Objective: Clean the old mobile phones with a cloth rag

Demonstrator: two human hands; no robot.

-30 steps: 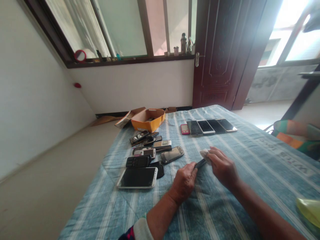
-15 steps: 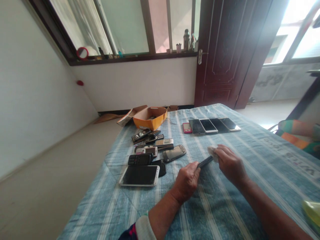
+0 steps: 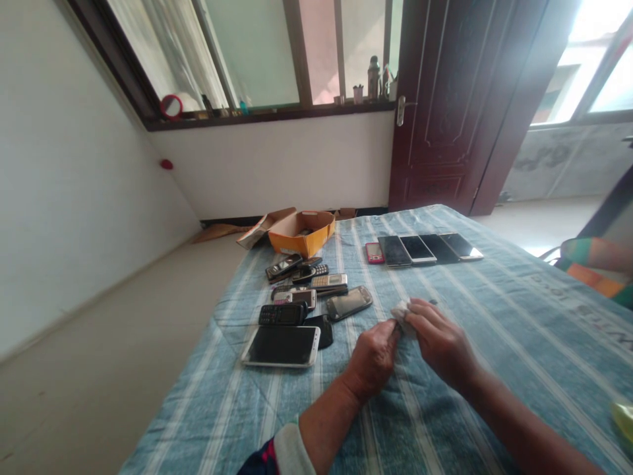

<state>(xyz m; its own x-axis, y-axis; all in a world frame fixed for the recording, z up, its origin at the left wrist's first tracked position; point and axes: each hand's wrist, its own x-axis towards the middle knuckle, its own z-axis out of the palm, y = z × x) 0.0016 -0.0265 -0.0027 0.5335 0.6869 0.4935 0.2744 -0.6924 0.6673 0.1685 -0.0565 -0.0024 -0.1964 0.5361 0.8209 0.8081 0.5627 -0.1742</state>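
Note:
My left hand (image 3: 374,359) is closed over the striped cloth, its fingers wrapped round a thin dark phone that is now almost wholly hidden between the hands. Against its fingertips, my right hand (image 3: 442,336) pinches a crumpled white tissue (image 3: 403,316). To the left lies a loose cluster of old phones: a large white-framed smartphone (image 3: 281,346) nearest, a black keypad phone (image 3: 282,314) behind it, and a grey touchscreen phone (image 3: 349,303) closest to my left hand. Farther back, a pink phone (image 3: 374,253) and several smartphones, one white-framed (image 3: 417,249), lie side by side in a row.
An open orange cardboard box (image 3: 302,235) stands at the bed's far left edge. Blue striped cloth (image 3: 346,422) covers the surface. A dark red door (image 3: 440,119) and a windowsill with a bottle (image 3: 373,79) are beyond. Something yellow-green (image 3: 623,422) sits at the right edge.
My right hand has slid the tissue left and toward me, up to my left hand's fingertips. The dark phone, seen edge-on before, is now mostly covered. The view has shifted slightly.

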